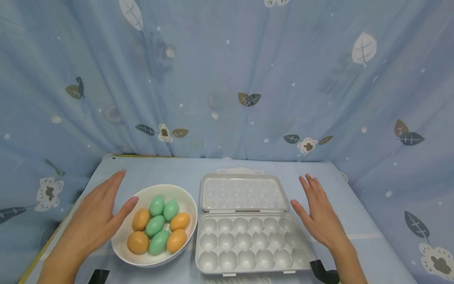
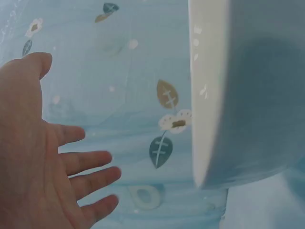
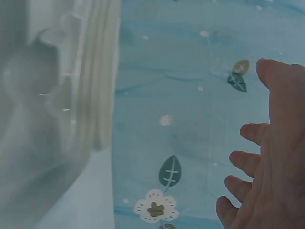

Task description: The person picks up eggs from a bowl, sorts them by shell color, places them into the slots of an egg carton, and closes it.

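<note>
A white bowl (image 1: 189, 221) stands on the left, holding several green eggs (image 1: 155, 226) and several orange eggs (image 1: 138, 242). My left hand (image 1: 93, 219) is raised at the bowl's left side, thumb spread toward the rim and fingers extended, with nothing in its grasp. To the right of the bowl lies a pale plastic egg carton (image 1: 244, 240), its clear lid (image 1: 244, 192) folded back behind it. My right hand (image 1: 320, 217) is held at the carton's right side, fingers stretched forward and holding nothing. In the left wrist view the bowl's outer wall (image 2: 257, 105) is near the palm.
A light blue cloth covers the table (image 1: 358, 221). Behind and at the sides hangs a blue curtain (image 1: 227, 79) printed with leaves and flowers. Dark straps (image 1: 324, 274) show at the wrists.
</note>
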A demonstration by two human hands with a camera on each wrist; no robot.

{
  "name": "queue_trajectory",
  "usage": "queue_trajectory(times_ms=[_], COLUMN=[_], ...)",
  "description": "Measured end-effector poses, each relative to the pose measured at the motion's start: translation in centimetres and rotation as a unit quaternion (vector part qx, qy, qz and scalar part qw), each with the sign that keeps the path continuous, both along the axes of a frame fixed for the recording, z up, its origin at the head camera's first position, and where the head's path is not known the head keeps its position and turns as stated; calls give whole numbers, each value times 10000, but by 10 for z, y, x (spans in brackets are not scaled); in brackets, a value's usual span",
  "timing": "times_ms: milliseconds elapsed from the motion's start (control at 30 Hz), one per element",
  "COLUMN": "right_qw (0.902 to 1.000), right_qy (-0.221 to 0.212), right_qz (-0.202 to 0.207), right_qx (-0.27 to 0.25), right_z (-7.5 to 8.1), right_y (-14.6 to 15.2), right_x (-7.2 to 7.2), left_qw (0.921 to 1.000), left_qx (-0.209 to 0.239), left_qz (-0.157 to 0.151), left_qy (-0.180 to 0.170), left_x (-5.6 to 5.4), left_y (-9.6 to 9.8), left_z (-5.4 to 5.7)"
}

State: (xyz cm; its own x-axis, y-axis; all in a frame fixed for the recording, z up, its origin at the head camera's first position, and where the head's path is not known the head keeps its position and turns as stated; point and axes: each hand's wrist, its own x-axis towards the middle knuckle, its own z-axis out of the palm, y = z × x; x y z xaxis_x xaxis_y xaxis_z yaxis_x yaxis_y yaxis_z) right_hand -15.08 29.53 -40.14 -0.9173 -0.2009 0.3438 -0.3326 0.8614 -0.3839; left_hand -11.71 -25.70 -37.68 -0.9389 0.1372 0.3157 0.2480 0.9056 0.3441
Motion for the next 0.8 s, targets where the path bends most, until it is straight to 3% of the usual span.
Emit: queue_trajectory(times_ms=[233,467,600,800], right_qw=[9985,9982,9982,9970], right_qy=[-483,-575,-595,-773], right_qz=[101,71,80,-33], right_qx=[238,124,61,-26], right_z=[-21,-53,-66,-79], right_y=[1,-1,-4,-5], right_x=[25,48,54,62], left_qw=[9987,9973,9965,9958], left_qx=[51,496,603,538], left_qz=[-264,-505,-550,-529], left_qy=[-441,-205,-194,-529], left_x=[16,26,27,20], left_y=[22,50,65,81], left_z=[-6,-18,-23,-27])
